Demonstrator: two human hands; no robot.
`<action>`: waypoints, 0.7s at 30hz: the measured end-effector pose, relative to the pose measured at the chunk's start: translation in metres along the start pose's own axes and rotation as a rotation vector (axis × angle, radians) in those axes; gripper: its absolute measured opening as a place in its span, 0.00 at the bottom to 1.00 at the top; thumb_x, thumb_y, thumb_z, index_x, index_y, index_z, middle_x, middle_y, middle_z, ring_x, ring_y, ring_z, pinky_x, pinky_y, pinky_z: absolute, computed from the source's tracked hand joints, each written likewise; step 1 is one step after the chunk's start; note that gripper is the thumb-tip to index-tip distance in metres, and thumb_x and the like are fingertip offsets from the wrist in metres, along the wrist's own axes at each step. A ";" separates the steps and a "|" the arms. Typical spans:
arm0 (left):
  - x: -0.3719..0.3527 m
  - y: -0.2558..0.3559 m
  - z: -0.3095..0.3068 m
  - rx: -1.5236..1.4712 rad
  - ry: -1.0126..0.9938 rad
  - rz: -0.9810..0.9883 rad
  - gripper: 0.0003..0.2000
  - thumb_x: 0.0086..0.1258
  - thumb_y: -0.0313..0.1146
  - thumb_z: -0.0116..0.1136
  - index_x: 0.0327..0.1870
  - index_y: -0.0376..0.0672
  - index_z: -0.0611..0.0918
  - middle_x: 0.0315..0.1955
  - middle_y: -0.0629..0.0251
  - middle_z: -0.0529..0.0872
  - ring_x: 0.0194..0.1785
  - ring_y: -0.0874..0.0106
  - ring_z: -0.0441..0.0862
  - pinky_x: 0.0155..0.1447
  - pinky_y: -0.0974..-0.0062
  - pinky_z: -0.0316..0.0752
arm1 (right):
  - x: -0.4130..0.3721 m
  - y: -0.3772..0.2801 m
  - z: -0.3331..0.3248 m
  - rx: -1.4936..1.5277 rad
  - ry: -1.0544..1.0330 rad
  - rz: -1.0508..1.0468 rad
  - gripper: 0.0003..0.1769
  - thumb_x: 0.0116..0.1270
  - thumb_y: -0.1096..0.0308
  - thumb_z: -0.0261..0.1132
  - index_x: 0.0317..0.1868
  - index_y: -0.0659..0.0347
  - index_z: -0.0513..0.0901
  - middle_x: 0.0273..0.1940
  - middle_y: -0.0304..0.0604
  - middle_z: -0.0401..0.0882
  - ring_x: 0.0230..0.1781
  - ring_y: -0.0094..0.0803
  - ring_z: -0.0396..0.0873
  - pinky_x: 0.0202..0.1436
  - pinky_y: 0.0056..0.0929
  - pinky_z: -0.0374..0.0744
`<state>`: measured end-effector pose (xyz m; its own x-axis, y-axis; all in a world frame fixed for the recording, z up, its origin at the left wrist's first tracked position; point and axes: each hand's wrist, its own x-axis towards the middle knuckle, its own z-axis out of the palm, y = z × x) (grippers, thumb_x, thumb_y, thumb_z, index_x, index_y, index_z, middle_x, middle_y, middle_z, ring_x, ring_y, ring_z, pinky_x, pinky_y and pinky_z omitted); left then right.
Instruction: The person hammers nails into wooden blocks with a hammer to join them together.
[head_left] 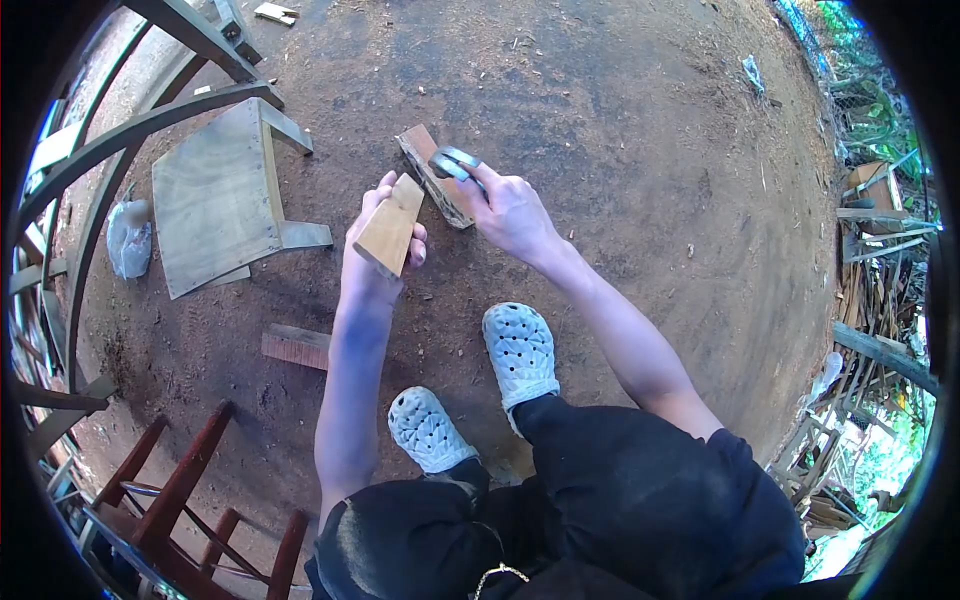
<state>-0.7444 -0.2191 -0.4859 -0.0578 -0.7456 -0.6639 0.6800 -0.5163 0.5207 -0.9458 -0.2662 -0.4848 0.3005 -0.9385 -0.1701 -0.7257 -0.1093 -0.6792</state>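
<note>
The ground (620,150) is bare brown earth with sawdust, and a short plank (424,158) lies on it. Just left of the plank the left hand (372,255) is closed around a wood block (390,230), and over the plank the right hand (515,212) grips a metal tool (455,163). I think the tool could slip off the plank, which lies loose on the earth, and strike the left fingers close beside it.

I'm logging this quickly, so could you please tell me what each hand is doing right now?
Left hand: closed around a light tan wedge-shaped wooden block.
Right hand: closed on a curved grey metal tool.
</note>
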 end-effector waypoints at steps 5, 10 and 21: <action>0.012 -0.002 -0.003 -0.029 -0.019 -0.011 0.30 0.81 0.50 0.61 0.78 0.49 0.72 0.45 0.63 0.80 0.30 0.73 0.83 0.28 0.76 0.79 | -0.001 0.001 0.007 0.015 0.044 -0.043 0.15 0.84 0.57 0.58 0.49 0.61 0.80 0.31 0.61 0.86 0.36 0.62 0.87 0.40 0.60 0.83; 0.007 0.006 -0.007 -0.064 -0.155 -0.008 0.28 0.80 0.49 0.63 0.76 0.48 0.74 0.49 0.65 0.78 0.33 0.76 0.83 0.28 0.79 0.80 | 0.000 -0.003 0.008 0.031 0.075 -0.070 0.15 0.84 0.57 0.57 0.48 0.62 0.80 0.30 0.61 0.86 0.35 0.62 0.87 0.39 0.61 0.83; 0.016 0.005 0.004 0.008 -0.103 -0.041 0.28 0.80 0.49 0.65 0.75 0.48 0.75 0.49 0.65 0.78 0.33 0.76 0.83 0.28 0.80 0.80 | 0.002 -0.001 0.010 -0.008 0.068 -0.094 0.15 0.84 0.56 0.56 0.50 0.61 0.79 0.33 0.62 0.87 0.36 0.63 0.88 0.40 0.60 0.84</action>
<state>-0.7447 -0.2351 -0.4912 -0.1603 -0.7629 -0.6264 0.6695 -0.5503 0.4990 -0.9375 -0.2649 -0.4916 0.3250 -0.9440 -0.0565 -0.7011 -0.2004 -0.6843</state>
